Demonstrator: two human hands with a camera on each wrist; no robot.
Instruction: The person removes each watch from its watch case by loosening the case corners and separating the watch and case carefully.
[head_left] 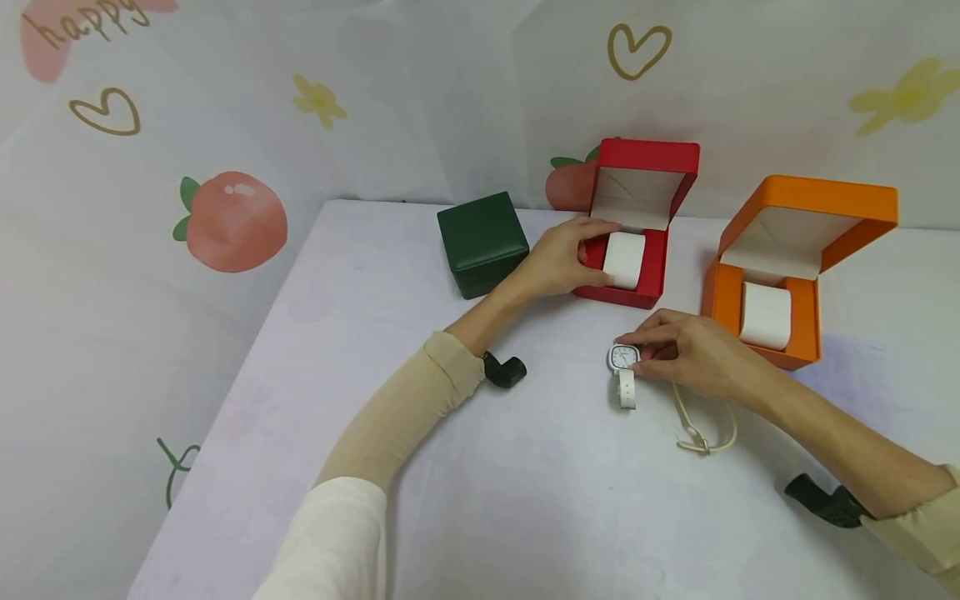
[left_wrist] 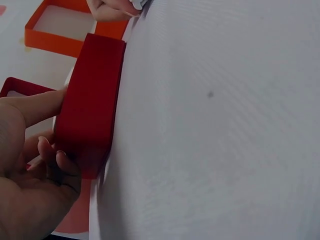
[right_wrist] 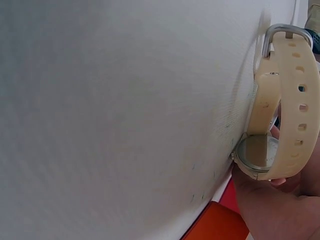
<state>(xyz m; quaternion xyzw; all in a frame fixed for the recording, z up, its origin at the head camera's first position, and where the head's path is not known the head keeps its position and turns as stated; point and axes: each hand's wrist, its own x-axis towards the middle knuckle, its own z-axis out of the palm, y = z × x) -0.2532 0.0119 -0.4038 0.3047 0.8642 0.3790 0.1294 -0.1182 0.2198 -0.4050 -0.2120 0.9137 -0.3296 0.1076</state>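
Note:
My left hand (head_left: 557, 260) reaches into the open red watch box (head_left: 657, 279), fingers and thumb gripping opposite ends of its white cushion (head_left: 624, 262). In the left wrist view the box's red wall (left_wrist: 90, 100) hides part of the fingers. Just in front of that box, my right hand (head_left: 701, 354) pinches a white wristwatch (head_left: 624, 358) by its case, dial facing up and strap toward me. A cream-strapped watch (right_wrist: 297, 105) lies beneath the right hand; in the head view only its buckled strap (head_left: 703, 446) shows.
An open orange watch box (head_left: 806, 333) with a white cushion (head_left: 766, 315) stands at the right. The closed green box (head_left: 483, 242) is left of the red one. A printed white sheet (head_left: 435, 100) rises behind the white table (head_left: 510, 500).

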